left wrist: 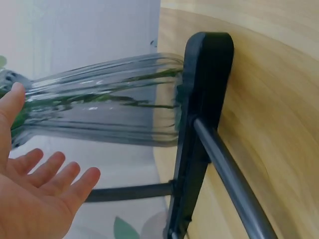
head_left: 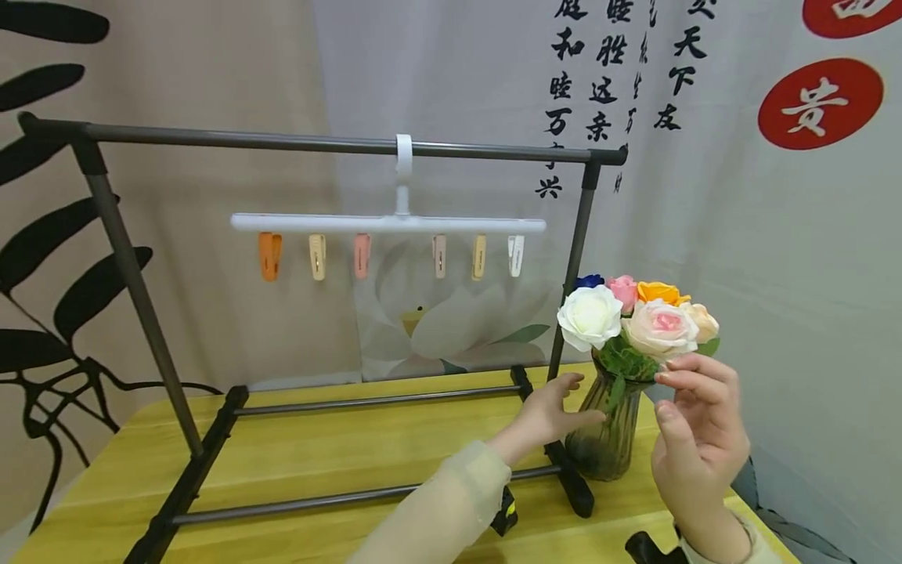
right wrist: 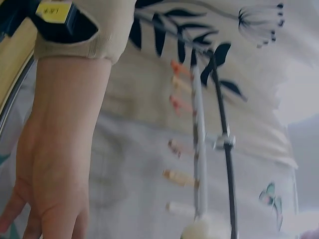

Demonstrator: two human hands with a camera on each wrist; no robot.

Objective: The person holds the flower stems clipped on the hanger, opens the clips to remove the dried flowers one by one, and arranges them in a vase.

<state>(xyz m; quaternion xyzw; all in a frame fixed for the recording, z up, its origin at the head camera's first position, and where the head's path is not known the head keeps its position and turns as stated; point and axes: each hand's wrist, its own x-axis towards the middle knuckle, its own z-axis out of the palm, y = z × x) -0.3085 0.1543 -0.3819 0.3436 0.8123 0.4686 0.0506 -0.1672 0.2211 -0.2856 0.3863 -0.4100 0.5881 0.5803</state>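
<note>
A ribbed glass vase point(head_left: 602, 431) stands at the right of the table, holding a bunch of artificial-looking flowers. A white rose point(head_left: 590, 317) and a pale pink rose point(head_left: 661, 327) face forward; blue, deeper pink, orange and peach blooms show behind. My left hand point(head_left: 553, 415) reaches to the vase's left side, thumb and fingers spread, gripping nothing. In the left wrist view the vase point(left wrist: 104, 102) lies beyond those spread fingers. My right hand point(head_left: 705, 446) is raised at the vase's right, fingers loosely bent below the pale pink rose, thumb apart from them. Whether its fingertips touch the leaves cannot be told.
A dark metal rack point(head_left: 282, 139) spans the wooden table point(head_left: 338, 446), its right foot point(head_left: 578, 489) beside the vase. From its top bar hangs a white hanger point(head_left: 380, 224) with several coloured clips. Patterned curtains point(head_left: 451, 70) hang behind.
</note>
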